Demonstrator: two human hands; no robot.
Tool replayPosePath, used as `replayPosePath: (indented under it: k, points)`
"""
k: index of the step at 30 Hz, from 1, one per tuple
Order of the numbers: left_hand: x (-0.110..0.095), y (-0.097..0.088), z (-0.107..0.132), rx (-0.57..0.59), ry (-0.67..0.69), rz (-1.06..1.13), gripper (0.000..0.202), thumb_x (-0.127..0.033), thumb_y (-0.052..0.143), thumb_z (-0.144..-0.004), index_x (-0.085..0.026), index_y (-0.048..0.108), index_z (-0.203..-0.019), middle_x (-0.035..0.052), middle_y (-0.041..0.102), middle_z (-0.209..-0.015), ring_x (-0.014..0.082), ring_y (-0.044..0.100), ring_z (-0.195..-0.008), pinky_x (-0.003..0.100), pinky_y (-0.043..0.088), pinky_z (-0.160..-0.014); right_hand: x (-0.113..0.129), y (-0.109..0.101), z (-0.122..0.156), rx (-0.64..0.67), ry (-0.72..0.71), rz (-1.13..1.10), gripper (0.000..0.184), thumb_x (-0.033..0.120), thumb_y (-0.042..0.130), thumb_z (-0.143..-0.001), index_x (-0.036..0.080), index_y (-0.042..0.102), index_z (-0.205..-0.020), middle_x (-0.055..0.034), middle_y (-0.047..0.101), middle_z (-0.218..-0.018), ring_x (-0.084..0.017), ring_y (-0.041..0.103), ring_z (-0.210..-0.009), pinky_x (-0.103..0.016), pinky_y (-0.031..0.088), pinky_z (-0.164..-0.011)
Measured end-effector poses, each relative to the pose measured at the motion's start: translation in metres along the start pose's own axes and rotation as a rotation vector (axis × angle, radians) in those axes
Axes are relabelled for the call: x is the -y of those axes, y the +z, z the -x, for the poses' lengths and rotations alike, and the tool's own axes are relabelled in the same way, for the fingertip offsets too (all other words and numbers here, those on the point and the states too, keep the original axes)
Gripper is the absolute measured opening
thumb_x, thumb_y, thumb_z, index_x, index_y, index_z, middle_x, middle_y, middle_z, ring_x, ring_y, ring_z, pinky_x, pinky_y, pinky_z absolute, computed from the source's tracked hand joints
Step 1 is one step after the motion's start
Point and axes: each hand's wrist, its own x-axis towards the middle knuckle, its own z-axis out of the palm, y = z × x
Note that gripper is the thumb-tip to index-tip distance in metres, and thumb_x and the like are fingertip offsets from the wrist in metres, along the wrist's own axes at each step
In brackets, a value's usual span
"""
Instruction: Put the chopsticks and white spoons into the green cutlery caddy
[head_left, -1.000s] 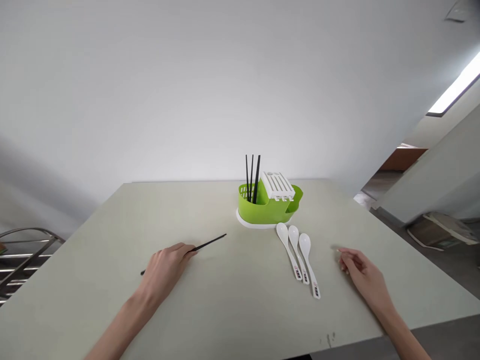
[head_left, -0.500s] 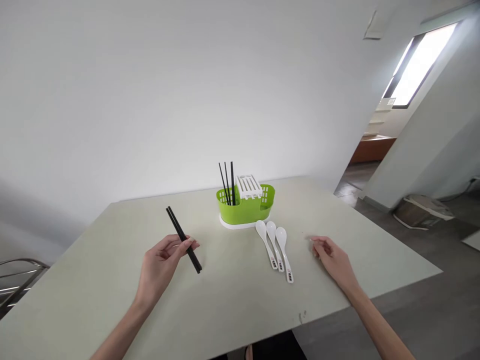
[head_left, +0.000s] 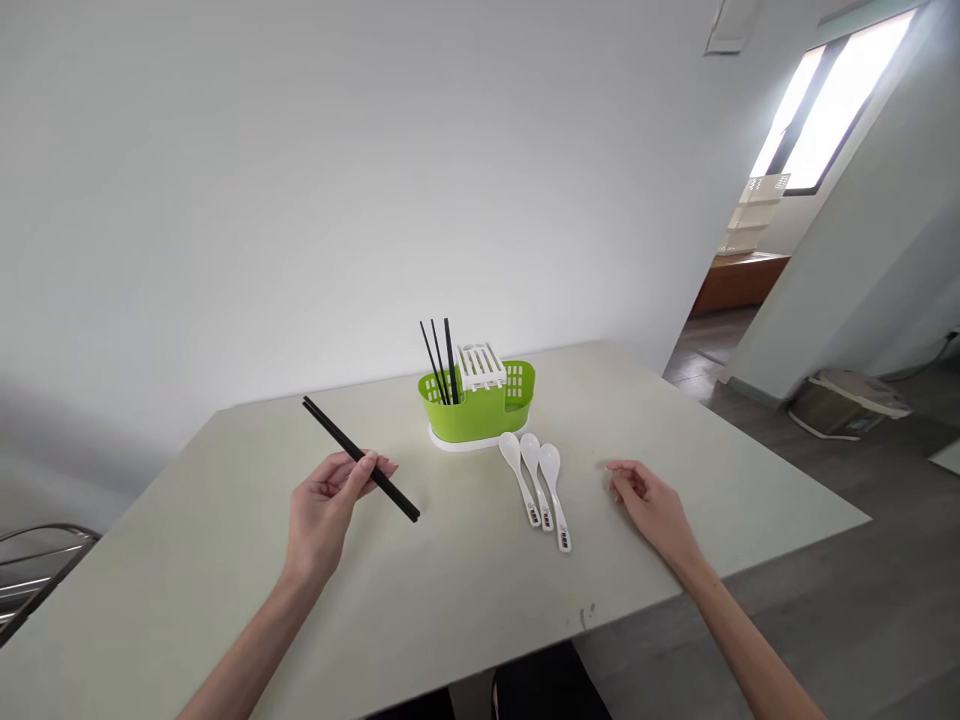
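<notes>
My left hand (head_left: 334, 495) pinches a pair of black chopsticks (head_left: 330, 425) above the table. They slant from upper left to lower right, side by side. My right hand (head_left: 645, 500) rests at the table's right side, fingers loosely curled and nothing in them. To its left lie three white spoons (head_left: 550, 465), bowls toward the caddy and handles toward me. A green cutlery caddy (head_left: 480, 415) on a white base stands behind the spoons. Several black chopsticks (head_left: 448, 350) stand in its left compartment. A white slotted piece (head_left: 481, 366) sits over its middle.
The pale table (head_left: 187, 560) meets a white wall (head_left: 337, 200) at the back. A metal-framed chair (head_left: 45, 565) is at the left edge. On the floor at right stands a bin (head_left: 847, 405), past the table.
The chopsticks in my left hand have tilted closer to horizontal, their upper ends swinging left. My right hand stays resting on the table. The whole view has shifted slightly.
</notes>
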Motion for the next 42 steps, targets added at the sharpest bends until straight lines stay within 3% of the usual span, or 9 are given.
replayPosePath:
  k: [5,10,14,17,21,25,32,42]
  points:
    - [-0.005,0.006,-0.027,-0.004,-0.058,0.219,0.037,-0.058,0.082,-0.081,-0.023,0.071,-0.09,0.007,0.08,-0.104,0.0285,0.077,-0.108,0.046,0.06,-0.108,0.0,0.0,0.001,-0.006,-0.002,0.024,0.035,0.05,0.052,-0.095,0.023,0.069,-0.11,-0.0032,0.074,-0.085,-0.02,0.066,-0.074,-0.033,0.049,-0.076]
    - [-0.043,0.028,-0.078,-0.018,-0.112,0.553,0.024,-0.036,0.087,-0.083,-0.02,0.076,-0.097,0.0049,0.078,-0.112,0.0192,0.075,-0.11,0.032,0.059,-0.107,-0.001,0.0,0.0,0.001,0.012,0.029,0.035,0.051,0.052,-0.095,0.024,0.069,-0.11,-0.0018,0.073,-0.083,-0.019,0.065,-0.073,-0.032,0.049,-0.075]
    - [-0.062,0.052,-0.121,0.014,-0.056,0.582,0.03,-0.035,0.092,-0.077,-0.018,0.079,-0.099,0.0064,0.077,-0.115,0.0177,0.075,-0.105,0.029,0.06,-0.1,0.001,0.001,-0.002,-0.006,0.029,0.01,0.036,0.052,0.053,-0.094,0.024,0.068,-0.109,-0.0021,0.072,-0.082,-0.019,0.064,-0.072,-0.032,0.049,-0.074]
    - [-0.054,0.065,-0.148,-0.025,-0.082,0.525,0.041,-0.041,0.097,-0.066,-0.02,0.08,-0.097,0.0055,0.076,-0.111,0.0147,0.071,-0.096,0.026,0.059,-0.091,0.003,0.003,-0.003,-0.009,0.02,-0.016,0.037,0.053,0.053,-0.094,0.023,0.068,-0.109,-0.0023,0.072,-0.081,-0.019,0.064,-0.071,-0.033,0.049,-0.073]
    - [-0.028,0.074,-0.173,-0.105,-0.116,0.389,0.058,-0.053,0.099,-0.053,-0.019,0.079,-0.094,0.0056,0.074,-0.104,0.012,0.063,-0.083,0.026,0.055,-0.08,0.005,0.005,-0.004,-0.022,0.006,-0.036,0.038,0.054,0.052,-0.094,0.023,0.069,-0.107,-0.0032,0.072,-0.081,-0.02,0.065,-0.071,-0.033,0.049,-0.072]
    - [-0.006,0.075,-0.186,-0.156,-0.154,0.234,0.065,-0.059,0.098,-0.047,-0.018,0.078,-0.092,0.0086,0.074,-0.106,0.0155,0.063,-0.084,0.031,0.055,-0.078,0.007,0.007,-0.005,-0.029,0.009,-0.05,0.038,0.054,0.052,-0.093,0.023,0.07,-0.106,-0.003,0.072,-0.08,-0.02,0.064,-0.069,-0.033,0.049,-0.07]
    - [0.015,0.079,-0.197,-0.153,-0.078,-0.003,0.058,-0.061,0.094,-0.052,-0.017,0.077,-0.087,0.0103,0.077,-0.096,0.0229,0.067,-0.087,0.036,0.055,-0.074,0.009,0.007,-0.006,-0.031,0.009,-0.061,0.036,0.051,0.051,-0.093,0.022,0.069,-0.105,-0.0025,0.071,-0.078,-0.02,0.063,-0.067,-0.033,0.049,-0.069]
    - [0.02,0.092,-0.198,-0.09,0.003,-0.239,0.046,-0.053,0.093,-0.058,-0.019,0.08,-0.087,0.0099,0.081,-0.097,0.0278,0.074,-0.096,0.037,0.056,-0.087,0.004,0.007,-0.006,-0.011,0.016,-0.058,0.034,0.05,0.052,-0.094,0.024,0.068,-0.107,-0.0019,0.072,-0.081,-0.02,0.064,-0.07,-0.032,0.048,-0.072]
